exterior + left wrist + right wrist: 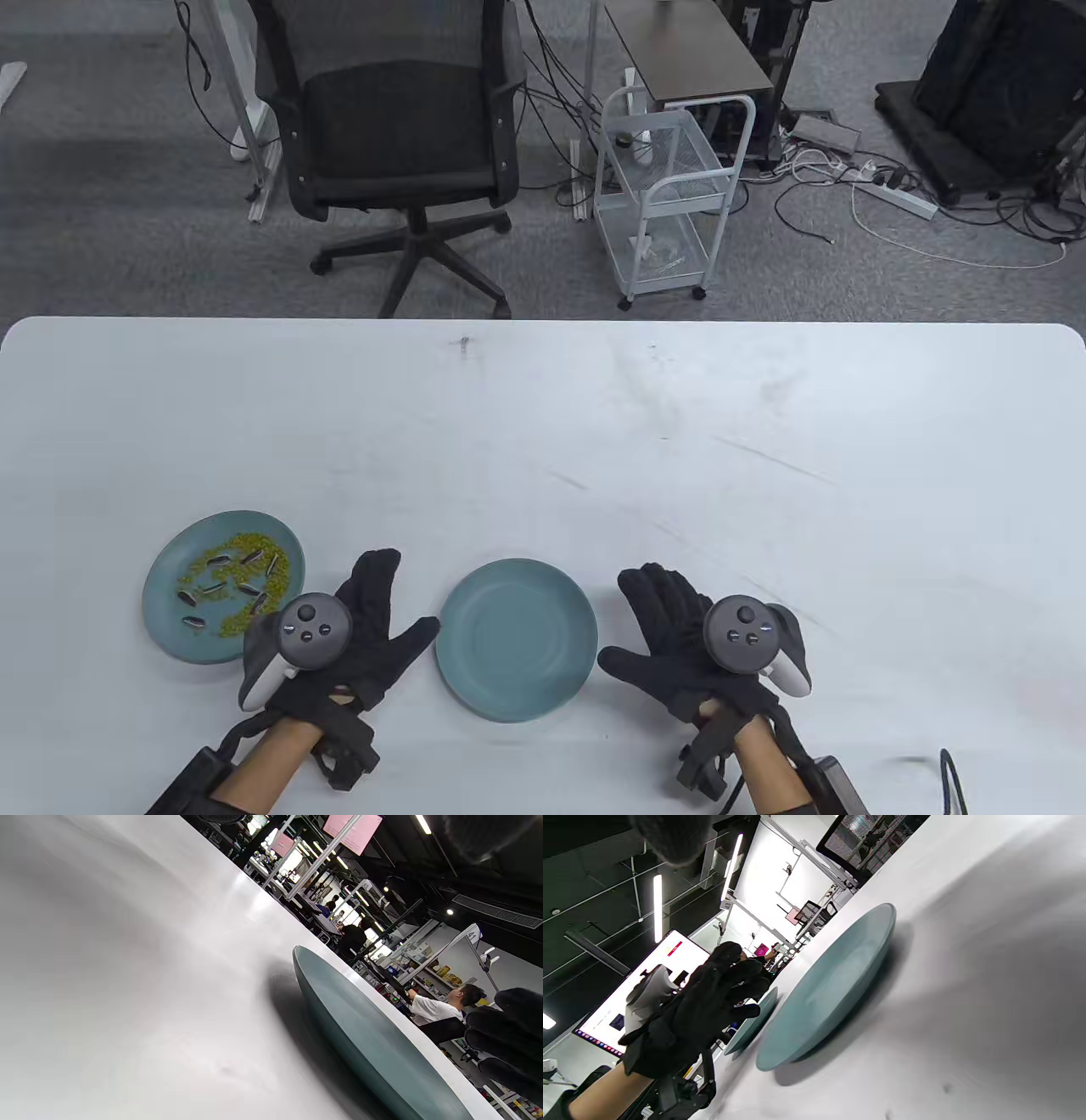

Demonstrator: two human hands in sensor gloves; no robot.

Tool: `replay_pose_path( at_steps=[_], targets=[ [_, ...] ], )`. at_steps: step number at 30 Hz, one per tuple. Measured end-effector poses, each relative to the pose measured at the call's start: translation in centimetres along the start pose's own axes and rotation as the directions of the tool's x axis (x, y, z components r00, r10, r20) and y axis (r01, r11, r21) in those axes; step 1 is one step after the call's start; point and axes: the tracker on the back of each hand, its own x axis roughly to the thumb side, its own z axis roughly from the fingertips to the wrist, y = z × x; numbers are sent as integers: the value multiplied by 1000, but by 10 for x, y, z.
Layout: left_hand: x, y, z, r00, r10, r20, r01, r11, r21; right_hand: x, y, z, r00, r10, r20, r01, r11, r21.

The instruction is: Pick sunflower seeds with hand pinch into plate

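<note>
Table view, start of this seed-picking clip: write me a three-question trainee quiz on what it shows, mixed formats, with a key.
1. True or false: the middle plate already holds sunflower seeds.
2. Multiple choice: the sunflower seeds lie mixed with green beans in a plate that is (A) to the left of the left hand, (B) between the hands, (C) to the right of the right hand.
3. Fill in: both hands rest flat on the white ____, holding nothing.

Key: 1 false, it is bare. 2 A. 3 table.
</note>
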Motion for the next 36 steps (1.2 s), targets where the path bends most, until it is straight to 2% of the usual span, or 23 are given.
replay_pose_path(
  at_steps=[7, 11, 15, 18, 21, 25, 29, 33, 36],
  targets=[
    [-2, 4, 0, 999, 28, -15, -28, 999, -25, 6, 6, -1, 999, 3, 41, -4, 1000, 20],
    [-5, 24, 3, 998, 27, -54, -26, 999, 33, 6, 9, -1, 999, 3, 38, -5, 999, 36],
    [-25, 64, 13, 991, 59, -121, -30, 972, 231, 4, 8, -1, 999, -23, 37, 22, 1000, 22],
    [-53, 96, 26, 969, 139, -204, -42, 907, 419, 5, 8, -2, 998, -25, 54, 25, 1000, 7],
    [-80, 117, 39, 936, 179, -302, -3, 864, 503, 6, 9, -2, 997, -20, 69, 20, 1000, 2],
    [-112, 135, 54, 841, 235, -486, 103, 814, 572, 7, 9, -2, 997, -22, 80, 22, 1000, 1],
    [-140, 134, 65, 670, 334, -663, 100, 844, 527, 8, 10, -2, 997, -19, 78, 19, 1000, 6],
    [-161, 128, 70, 557, 394, -731, 83, 849, 522, 8, 9, -2, 997, -24, 71, 24, 1000, -3],
    [-171, 123, 70, 518, 424, -743, 52, 851, 522, 8, 9, -2, 997, -31, 73, 32, 999, -8]
  ],
)
